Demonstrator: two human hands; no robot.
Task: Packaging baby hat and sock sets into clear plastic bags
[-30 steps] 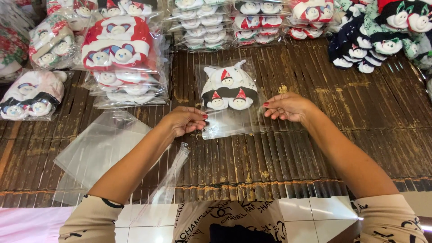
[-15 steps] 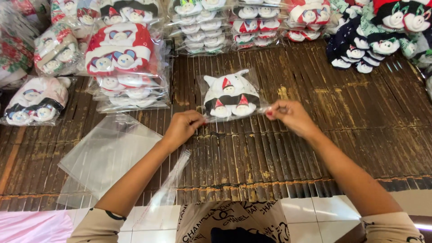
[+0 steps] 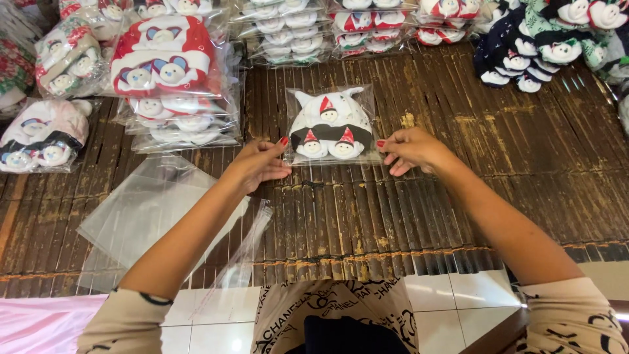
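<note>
The clear packet with the small white hat and its three little red-capped figures lies flat on the bamboo mat, a little above the middle of the frame. I hold it by its lower corners. My left hand comes in from the lower left, forearm slanting up across the mat, wrist nearly straight, thumb and forefinger pinched narrow on the packet's lower left corner, the other fingers curled under. My right hand reaches in from the lower right, forearm running diagonally, knuckles up, fingertips closed on the lower right corner, the remaining fingers spread loosely on the mat.

Under my left forearm, at the lower left, lies a pile of empty clear bags, with a loose plastic strip just right of it. In the upper left sits a stack of filled packets topped by a red hat. More packed stacks line the top edge, and dark socks lie in the upper right.
</note>
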